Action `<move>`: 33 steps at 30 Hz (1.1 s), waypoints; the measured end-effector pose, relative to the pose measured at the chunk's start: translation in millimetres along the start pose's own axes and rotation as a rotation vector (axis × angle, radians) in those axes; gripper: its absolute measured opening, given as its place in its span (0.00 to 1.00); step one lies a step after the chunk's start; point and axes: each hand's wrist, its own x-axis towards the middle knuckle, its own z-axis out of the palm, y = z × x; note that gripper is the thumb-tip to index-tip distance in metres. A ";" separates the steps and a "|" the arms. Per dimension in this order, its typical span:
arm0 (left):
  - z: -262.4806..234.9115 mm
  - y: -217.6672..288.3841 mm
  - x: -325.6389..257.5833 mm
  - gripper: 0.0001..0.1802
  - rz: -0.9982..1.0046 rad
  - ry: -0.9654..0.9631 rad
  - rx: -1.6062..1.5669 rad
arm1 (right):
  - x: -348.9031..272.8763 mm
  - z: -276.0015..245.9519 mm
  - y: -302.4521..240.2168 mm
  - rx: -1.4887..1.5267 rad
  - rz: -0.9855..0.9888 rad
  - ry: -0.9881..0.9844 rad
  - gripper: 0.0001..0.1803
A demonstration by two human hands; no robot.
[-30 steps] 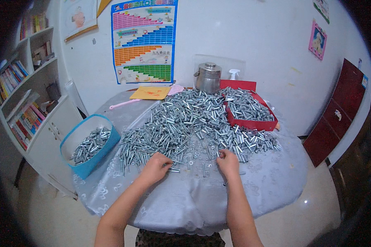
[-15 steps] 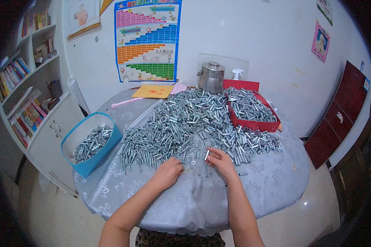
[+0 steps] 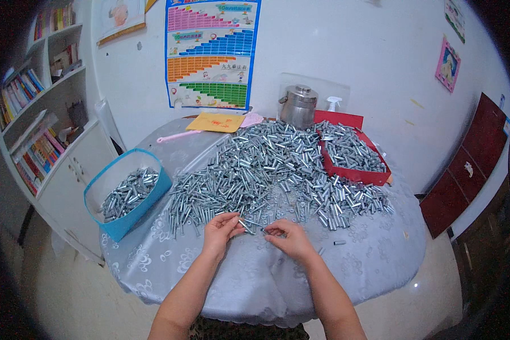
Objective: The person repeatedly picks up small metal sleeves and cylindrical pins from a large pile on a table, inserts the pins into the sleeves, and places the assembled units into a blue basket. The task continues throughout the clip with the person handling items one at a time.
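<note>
In front of me spreads a heap of metal bolts (image 3: 201, 195), with short metal sleeves (image 3: 345, 201) on its right side and small nuts (image 3: 289, 209) at its near edge. My left hand (image 3: 220, 231) pinches a bolt (image 3: 247, 227) between thumb and fingers, its far end pointing toward the right hand. My right hand (image 3: 289, 239) is closed at the fingertips, close to that bolt's end; a small dark-ended metal piece shows there, but its kind is mostly hidden. A loose sleeve (image 3: 339, 242) lies right of the right wrist.
A blue fabric bin (image 3: 147, 204) with metal parts stands at the left. A red box (image 3: 357, 174) full of sleeves sits at the back right. Behind the heap are a steel pot (image 3: 298, 107), a spray bottle (image 3: 334, 103), a yellow envelope (image 3: 215, 122) and a pink-handled fan (image 3: 178, 137).
My left hand has lifted from the heap's near edge and now holds a bolt. My right hand has moved left and nearer, toward the left hand. The view has shifted slightly.
</note>
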 end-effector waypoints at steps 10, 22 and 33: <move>6.0 -9.8 -2.7 0.08 -0.018 0.008 -0.038 | -0.4 8.4 -4.8 -0.067 -0.059 -0.005 0.12; 13.8 -6.5 -14.8 0.08 -0.096 -0.107 0.236 | 0.6 12.2 -6.4 -0.102 -0.269 0.045 0.12; 8.1 1.8 -9.2 0.05 -0.055 0.031 0.081 | 4.7 -45.0 23.3 0.085 0.089 0.603 0.10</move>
